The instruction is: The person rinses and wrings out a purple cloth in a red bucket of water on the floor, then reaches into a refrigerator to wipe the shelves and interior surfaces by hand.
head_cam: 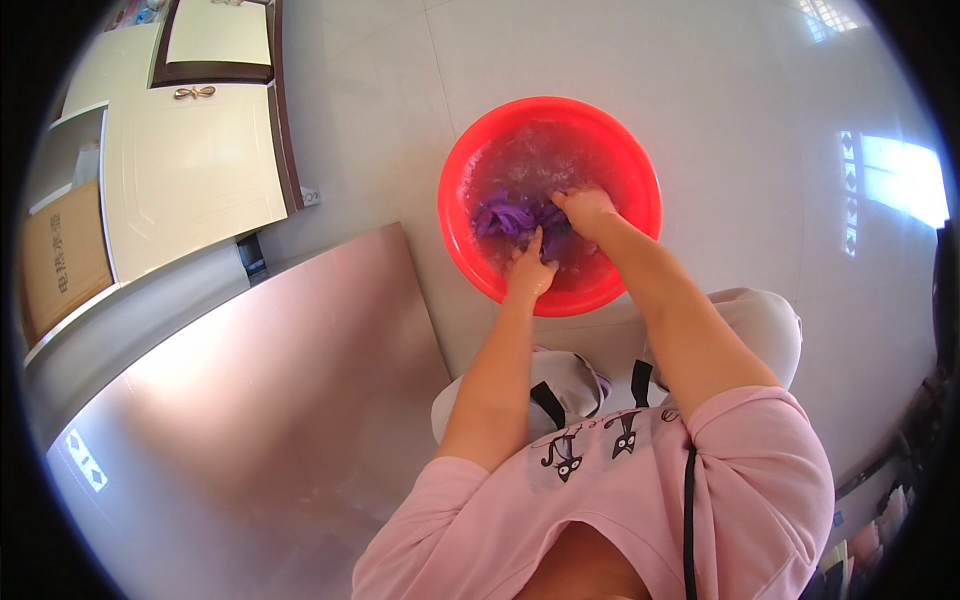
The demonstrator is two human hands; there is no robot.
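Observation:
A round red plastic basin (pixel 645 196) of cloudy, sudsy water stands on the floor in front of me. Crumpled purple cloth (pixel 504 216) lies in it, partly under the water. My left hand (pixel 531 271) reaches over the near rim, wet, its fingers spread at the near edge of the cloth. From the right comes my right hand (pixel 589 210), its fingers down at the cloth's right side. Water and cloth hide most of those fingertips, so its grip is unclear.
Pale floor tiles (pixel 360 112) surround the basin. To the left are cream cabinets (pixel 195 157) with a cardboard box (pixel 67 255) on a shelf, and a glossy brownish tabletop (pixel 300 390). My bent knees (pixel 757 330) are close to the basin's near side.

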